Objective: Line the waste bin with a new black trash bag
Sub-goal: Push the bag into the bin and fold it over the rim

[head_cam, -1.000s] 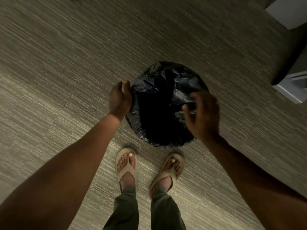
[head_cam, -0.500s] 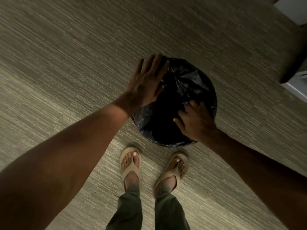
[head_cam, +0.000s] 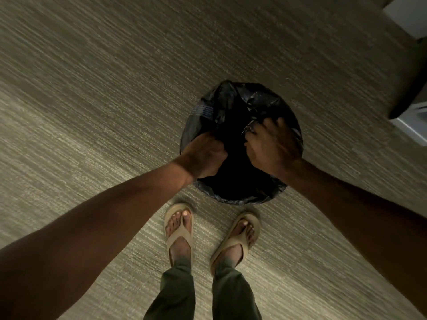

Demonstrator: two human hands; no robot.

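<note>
A round waste bin stands on the carpet just in front of my feet, wrapped over by a crinkled black trash bag [head_cam: 233,105] that hides its rim and walls. My left hand [head_cam: 204,155] is at the bin's left edge, fingers curled down into the opening and closed on the bag's plastic. My right hand [head_cam: 272,146] lies on the right side of the opening, blurred, its fingertips pinching a fold of the bag. The inside of the bin is dark and nothing in it can be made out.
Striped beige carpet [head_cam: 115,100] spreads all around the bin. My feet in tan flip-flops [head_cam: 179,232] stand close behind it. A pale piece of furniture with a dark gap [head_cam: 411,88] occupies the upper right corner.
My left hand was spread flat above the bin's far left side; it has dropped to the near left edge and closed on the bag. My right hand shifted slightly further over the opening.
</note>
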